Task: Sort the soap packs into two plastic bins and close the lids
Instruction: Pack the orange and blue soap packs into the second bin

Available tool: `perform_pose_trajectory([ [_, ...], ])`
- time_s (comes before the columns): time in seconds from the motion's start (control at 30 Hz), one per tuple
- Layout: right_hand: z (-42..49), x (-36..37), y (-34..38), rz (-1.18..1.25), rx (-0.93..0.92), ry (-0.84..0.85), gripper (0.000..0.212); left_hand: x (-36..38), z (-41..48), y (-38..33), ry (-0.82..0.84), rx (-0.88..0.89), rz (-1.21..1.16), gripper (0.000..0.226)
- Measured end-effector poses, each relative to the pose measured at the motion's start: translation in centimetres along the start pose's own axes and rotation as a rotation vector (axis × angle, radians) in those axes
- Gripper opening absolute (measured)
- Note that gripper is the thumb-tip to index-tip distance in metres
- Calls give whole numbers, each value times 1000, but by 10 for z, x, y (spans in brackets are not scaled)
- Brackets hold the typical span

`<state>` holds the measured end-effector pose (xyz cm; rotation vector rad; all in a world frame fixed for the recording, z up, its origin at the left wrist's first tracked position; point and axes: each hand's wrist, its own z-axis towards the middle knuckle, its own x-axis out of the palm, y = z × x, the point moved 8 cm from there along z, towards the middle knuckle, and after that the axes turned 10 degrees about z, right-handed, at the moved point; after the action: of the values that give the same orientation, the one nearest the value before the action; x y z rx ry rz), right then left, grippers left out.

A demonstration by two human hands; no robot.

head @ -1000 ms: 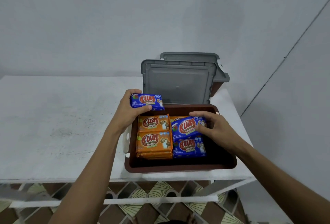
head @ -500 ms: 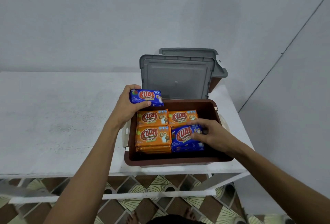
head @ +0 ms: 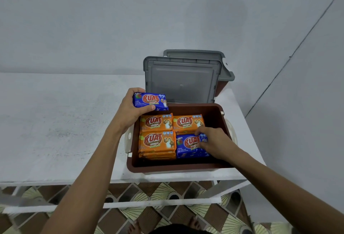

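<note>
The white table (head: 55, 131) is carrying two brown bins at its right end, one behind the other. The near bin (head: 178, 167) is standing open, and its grey lid (head: 182, 82) is standing almost upright at the far edge. The far bin (head: 222, 87) is mostly hiding behind this lid, and a second grey lid (head: 193, 54) is lying on top of it. Inside the near bin, orange soap packs (head: 157, 140) are filling the left side and the far right corner, in stacks. One blue soap pack (head: 188, 146) is lying in the near right corner. The right hand (head: 214, 142) is grasping this pack, with its fingers curling over the right end. The left hand (head: 130, 110) is gripping another blue pack (head: 149, 101) between thumb and fingers, above the far left corner of the near bin.
</note>
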<state>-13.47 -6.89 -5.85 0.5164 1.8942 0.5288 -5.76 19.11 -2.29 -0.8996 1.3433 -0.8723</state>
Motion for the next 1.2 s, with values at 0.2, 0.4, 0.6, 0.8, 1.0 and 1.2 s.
perform_pose_trajectory([
  [0.2,1,0,1,-12,13,26,39,0,0,-1,-2,3,0,54],
  [0.4,2,-5,5,-45,23,69,41,4,-5,-4,22,14,-6,54],
  [0.6,9,-32,26,22,-31,-87,36,13,-17,-12,76,32,-43,54],
  [0.8,7,-44,57,535,-274,-126,46,27,-31,-26,157,44,-112,59],
  [1.0,5,-39,61,864,-281,-92,28,43,-39,-32,216,85,-137,62],
  [1.2,3,-40,47,960,-218,-54,31,42,-38,-34,260,134,34,55],
])
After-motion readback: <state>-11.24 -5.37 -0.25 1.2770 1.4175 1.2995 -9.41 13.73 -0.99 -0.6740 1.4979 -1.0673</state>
